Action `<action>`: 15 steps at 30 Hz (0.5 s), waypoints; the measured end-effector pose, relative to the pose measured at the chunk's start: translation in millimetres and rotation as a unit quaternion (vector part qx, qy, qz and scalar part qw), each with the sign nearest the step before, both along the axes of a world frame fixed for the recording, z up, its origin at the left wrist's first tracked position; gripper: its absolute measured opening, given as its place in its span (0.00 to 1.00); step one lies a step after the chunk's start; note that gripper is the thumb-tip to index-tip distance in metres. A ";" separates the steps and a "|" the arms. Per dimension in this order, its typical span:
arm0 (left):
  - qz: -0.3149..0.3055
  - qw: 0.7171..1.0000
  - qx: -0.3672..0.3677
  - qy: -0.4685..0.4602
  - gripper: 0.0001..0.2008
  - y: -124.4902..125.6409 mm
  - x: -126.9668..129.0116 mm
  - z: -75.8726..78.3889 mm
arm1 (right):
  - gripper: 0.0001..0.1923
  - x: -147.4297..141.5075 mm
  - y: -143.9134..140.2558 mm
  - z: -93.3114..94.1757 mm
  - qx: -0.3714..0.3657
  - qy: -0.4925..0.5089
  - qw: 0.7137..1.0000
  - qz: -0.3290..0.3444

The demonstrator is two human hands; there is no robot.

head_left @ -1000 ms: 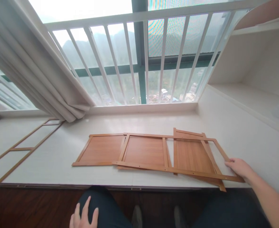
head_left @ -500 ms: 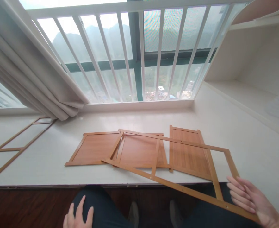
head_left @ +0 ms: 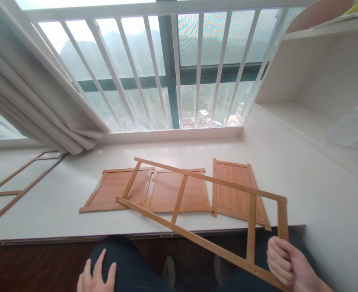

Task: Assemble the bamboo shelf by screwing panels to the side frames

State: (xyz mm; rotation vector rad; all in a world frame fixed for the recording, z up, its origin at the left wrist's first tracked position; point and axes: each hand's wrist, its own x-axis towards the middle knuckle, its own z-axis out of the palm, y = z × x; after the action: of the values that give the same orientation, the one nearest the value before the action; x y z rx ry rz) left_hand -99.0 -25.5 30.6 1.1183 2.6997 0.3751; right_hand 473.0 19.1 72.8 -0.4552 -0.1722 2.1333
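**Right hand on wooden frame**

Right hand (head_left: 282,263), 4 o'clock: grip clenched around the frame (head_left: 212,179)'s end bar (head_left: 283,221). Left hand (head_left: 96,279), 7 o'clock: fingers spread on the knee (head_left: 126,259). Frame slants toward 4 o'clock, overlapping panels (head_left: 227,202).

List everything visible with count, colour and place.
Ladder-like wooden frame: one, brown, centre to lower right
Rectangular wooden panels: three, brown, centre
Slender wooden frame: one, brown, left
Fabric curtain: one, grey, upper left
Barred railing: one, white, top
Glass windowpanes: several, green-framed, behind railing
Smooth ledge: one, white, under panels
Shelf unit: one, white, right
Translucent plastic container: one, whitish, on shelf
Unclear items: at least two, brown and yellow-green, top right
Floor: one, dark brown, bottom
Trousers: one pair, dark, bottom
Shoes: two, grey, bottom centre
Left hand: one, bare, on trousers
Right hand: one, bare, gripping ladder-like frame
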 end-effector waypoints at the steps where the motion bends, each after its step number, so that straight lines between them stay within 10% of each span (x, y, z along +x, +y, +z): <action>1: -0.001 1.000 -0.002 0.000 0.36 -0.4 -0.4 -0.6 | 0.31 -2.9 -0.8 6.1 0.027 -0.025 0.999 -0.009; 7: 0.001 1.000 -0.018 -0.012 0.37 -0.5 -7.6 -4.4 | 0.25 8.8 6.6 46.4 0.203 -0.174 0.962 -0.065; 15: 0.034 0.999 -0.020 -0.010 0.40 21.2 1.2 5.5 | 0.32 48.5 7.6 81.0 0.277 -0.443 0.819 -0.238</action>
State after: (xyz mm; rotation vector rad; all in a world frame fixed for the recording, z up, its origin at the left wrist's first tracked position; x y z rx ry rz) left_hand -97.7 -4.3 36.1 1.0082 2.7217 0.3386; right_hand 521.4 26.8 153.8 -0.9837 -1.0569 1.1545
